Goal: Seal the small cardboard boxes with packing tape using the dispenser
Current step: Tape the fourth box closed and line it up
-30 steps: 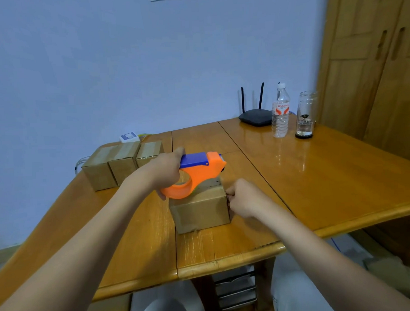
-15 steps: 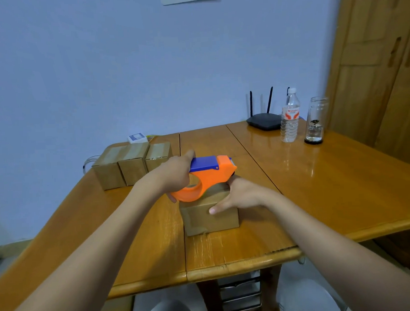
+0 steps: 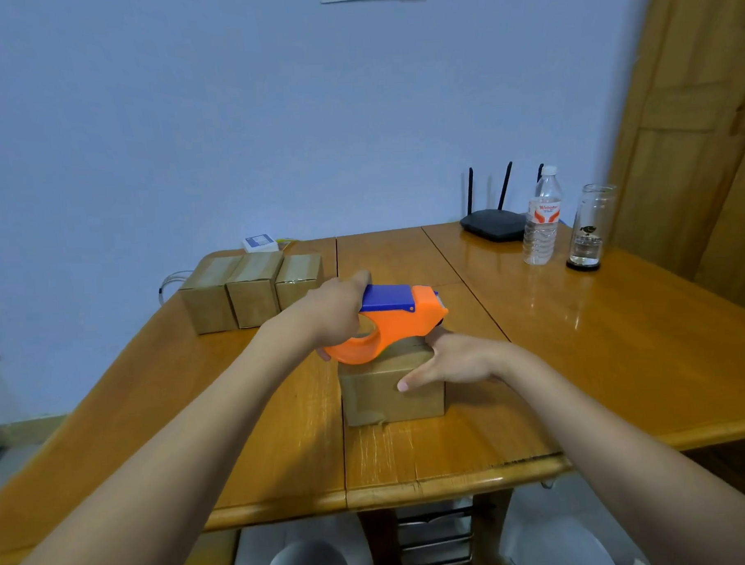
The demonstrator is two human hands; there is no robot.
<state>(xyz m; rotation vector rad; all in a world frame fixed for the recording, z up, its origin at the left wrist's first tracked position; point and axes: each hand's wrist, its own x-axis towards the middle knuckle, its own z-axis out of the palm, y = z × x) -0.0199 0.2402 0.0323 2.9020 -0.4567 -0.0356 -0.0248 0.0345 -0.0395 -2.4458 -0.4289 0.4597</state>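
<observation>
A small cardboard box (image 3: 380,399) stands near the front middle of the wooden table (image 3: 621,357). My left hand (image 3: 336,311) grips the handle of an orange and blue tape dispenser (image 3: 400,319), which rests on the box's top, nose pointing right. My right hand (image 3: 455,357) lies over the box's right top edge with fingers straight, the thumb down its front face. Three more small cardboard boxes (image 3: 251,289) stand in a row at the back left.
A black router (image 3: 494,223), a clear water bottle (image 3: 541,221) and a glass jar (image 3: 588,230) stand at the back right. A small white packet (image 3: 260,243) lies behind the box row. A wooden wardrobe (image 3: 696,118) rises on the right.
My right hand went from gripping the box's right side to lying flat over its top edge with fingers spread. The dispenser has stayed on the box top.
</observation>
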